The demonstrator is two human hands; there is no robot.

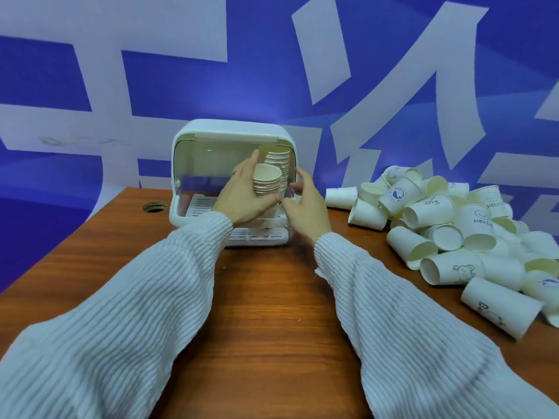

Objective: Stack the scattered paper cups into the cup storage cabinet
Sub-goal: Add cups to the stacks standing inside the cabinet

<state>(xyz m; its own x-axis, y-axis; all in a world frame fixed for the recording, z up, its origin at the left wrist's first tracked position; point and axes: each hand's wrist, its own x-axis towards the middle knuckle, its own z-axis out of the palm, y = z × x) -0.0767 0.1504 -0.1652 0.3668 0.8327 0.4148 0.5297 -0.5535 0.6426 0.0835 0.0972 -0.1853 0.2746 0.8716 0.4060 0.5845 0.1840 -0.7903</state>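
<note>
A white cup storage cabinet (187, 152) stands open at the far middle of the wooden table. Inside on the right leans a tall stack of nested cups (279, 157). My left hand (242, 195) grips a shorter stack of nested paper cups (266, 180) at the cabinet's opening, in front of the tall stack. My right hand (305, 204) hovers just right of that stack, fingers relaxed and spread, holding nothing. A heap of scattered paper cups (447, 225) lies on the table to the right.
A slotted white tray (257, 235) juts from the cabinet's base toward me. A round cable hole (155, 206) sits in the table (266, 313) left of the cabinet. A blue and white wall (272, 71) rises right behind.
</note>
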